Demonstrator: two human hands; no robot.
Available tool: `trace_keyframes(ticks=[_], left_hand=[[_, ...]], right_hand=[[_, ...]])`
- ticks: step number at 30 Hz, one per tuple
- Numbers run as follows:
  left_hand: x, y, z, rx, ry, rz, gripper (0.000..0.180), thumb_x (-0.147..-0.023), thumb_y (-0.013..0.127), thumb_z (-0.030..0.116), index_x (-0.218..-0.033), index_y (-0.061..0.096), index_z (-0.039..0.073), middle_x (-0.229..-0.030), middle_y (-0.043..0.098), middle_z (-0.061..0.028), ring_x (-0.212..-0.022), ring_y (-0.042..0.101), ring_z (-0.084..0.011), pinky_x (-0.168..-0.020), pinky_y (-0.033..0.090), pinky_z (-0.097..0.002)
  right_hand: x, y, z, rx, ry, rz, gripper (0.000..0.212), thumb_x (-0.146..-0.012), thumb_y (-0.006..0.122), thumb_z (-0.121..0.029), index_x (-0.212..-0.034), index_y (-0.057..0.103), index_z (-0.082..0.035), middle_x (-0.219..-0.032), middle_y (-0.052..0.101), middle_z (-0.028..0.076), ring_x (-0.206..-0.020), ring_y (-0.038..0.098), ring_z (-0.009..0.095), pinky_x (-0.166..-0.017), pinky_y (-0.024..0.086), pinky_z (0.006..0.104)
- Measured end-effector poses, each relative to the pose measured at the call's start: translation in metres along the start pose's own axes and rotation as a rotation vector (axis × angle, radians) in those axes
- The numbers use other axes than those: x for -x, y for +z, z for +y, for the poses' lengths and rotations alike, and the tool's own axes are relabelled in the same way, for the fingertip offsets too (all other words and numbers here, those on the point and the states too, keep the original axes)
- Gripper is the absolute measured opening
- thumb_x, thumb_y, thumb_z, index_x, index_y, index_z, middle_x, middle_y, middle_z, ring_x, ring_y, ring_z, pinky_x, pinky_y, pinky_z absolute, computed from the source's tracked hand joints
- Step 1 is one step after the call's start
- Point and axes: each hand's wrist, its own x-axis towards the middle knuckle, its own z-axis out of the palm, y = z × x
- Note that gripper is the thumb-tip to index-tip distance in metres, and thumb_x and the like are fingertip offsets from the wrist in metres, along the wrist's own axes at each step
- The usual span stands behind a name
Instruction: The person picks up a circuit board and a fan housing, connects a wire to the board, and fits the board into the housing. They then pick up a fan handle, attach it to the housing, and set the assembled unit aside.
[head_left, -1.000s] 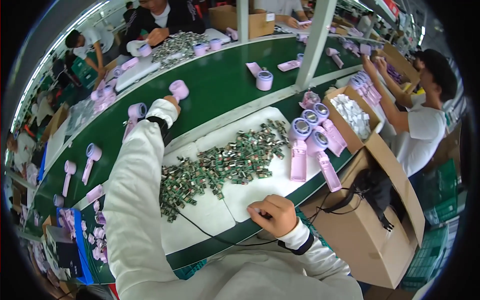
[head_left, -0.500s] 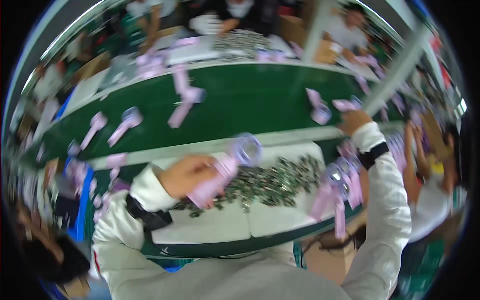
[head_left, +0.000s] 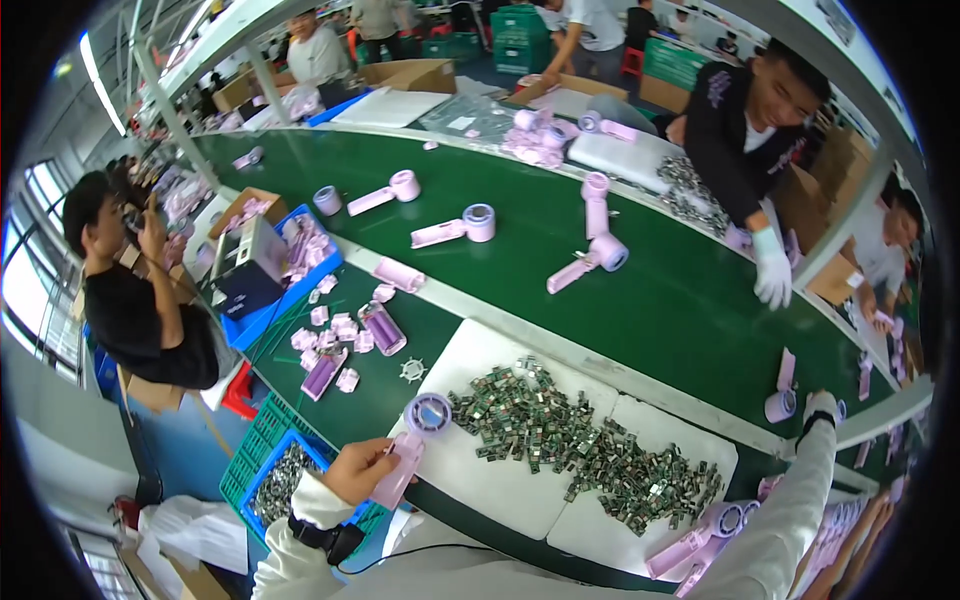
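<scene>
My left hand is closed around the pink handle of a handheld fan. Its round lilac head points up, beside a white board. At the far right my right hand reaches over the green belt, next to another pink fan. A bit of lilac shows by its fingers, which are too small and hidden to read. Between my arms a heap of small green circuit boards lies on white boards. Several assembled fans lie partly under my right forearm.
The green belt carries several pink fans. Loose pink shells lie left of the boards, near a blue tray. A blue bin of small metallic parts sits lower left. Across the belt a co-worker's gloved hand reaches in.
The view has swung left, so the workbench appears tilted. My left hand still holds the fan, while my right hand now shows farther toward the right edge. A co-worker's gloved hand now reaches over the belt.
</scene>
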Motion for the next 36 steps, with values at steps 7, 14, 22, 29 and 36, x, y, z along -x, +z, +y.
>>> trace_keyframes(ticks=[7, 14, 22, 29, 36], left_hand=[[-0.030, -0.015, -0.016, -0.209, 0.227, 0.129, 0.028, -0.099, 0.059, 0.019, -0.114, 0.067, -0.004, -0.075, 0.062, -0.0072, -0.066, 0.052, -0.0118, -0.061, 0.045, -0.0320], [-0.030, -0.009, -0.026, -0.200, 0.144, 0.163, 0.035, -0.102, 0.056, 0.023, -0.122, 0.064, -0.005, -0.087, 0.063, -0.0005, -0.077, 0.056, -0.0080, -0.066, 0.047, -0.0277], [-0.030, -0.008, -0.004, -0.563, 0.314, 0.284, 0.032, -0.099, 0.059, 0.025, -0.113, 0.065, -0.003, -0.076, 0.068, -0.0179, -0.061, 0.064, -0.0267, -0.058, 0.049, -0.0384], [-0.040, -0.014, 0.006, -1.023, 0.399, 0.281, 0.018, -0.096, 0.059, 0.020, -0.099, 0.059, 0.001, -0.072, 0.065, -0.0213, -0.064, 0.066, -0.0393, -0.059, 0.052, -0.0481], [-0.035, -0.004, -0.007, -1.085, 0.450, 0.327, 0.016, -0.095, 0.058, 0.019, -0.092, 0.056, 0.003, -0.069, 0.064, -0.0189, -0.063, 0.065, -0.0412, -0.057, 0.053, -0.0502]], right_hand=[[-0.031, 0.040, 0.085, 0.100, -0.009, 0.056, 0.038, -0.102, 0.052, -0.028, -0.135, 0.061, -0.010, -0.135, 0.063, 0.018, -0.120, 0.063, 0.036, -0.097, 0.053, 0.0472], [0.051, -0.047, -0.017, 0.096, 0.041, 0.025, 0.042, -0.102, 0.049, -0.035, -0.135, 0.063, -0.014, -0.139, 0.063, 0.013, -0.128, 0.061, 0.030, -0.101, 0.049, 0.0460], [-0.015, -0.022, 0.040, -0.101, 0.168, 0.133, 0.064, -0.091, 0.066, -0.043, -0.146, 0.051, -0.013, -0.144, 0.058, 0.018, -0.132, 0.058, 0.026, -0.108, 0.044, 0.0394], [-0.027, -0.019, 0.088, -0.242, 0.289, 0.233, 0.088, -0.084, 0.078, -0.050, -0.155, 0.042, -0.012, -0.148, 0.054, 0.022, -0.135, 0.055, 0.022, -0.112, 0.041, 0.0344], [0.251, -0.169, -0.037, -0.172, -0.191, 0.824, 0.058, -0.093, 0.067, -0.026, -0.145, 0.050, -0.008, -0.137, 0.060, 0.021, -0.122, 0.061, 0.033, -0.101, 0.048, 0.0413]])
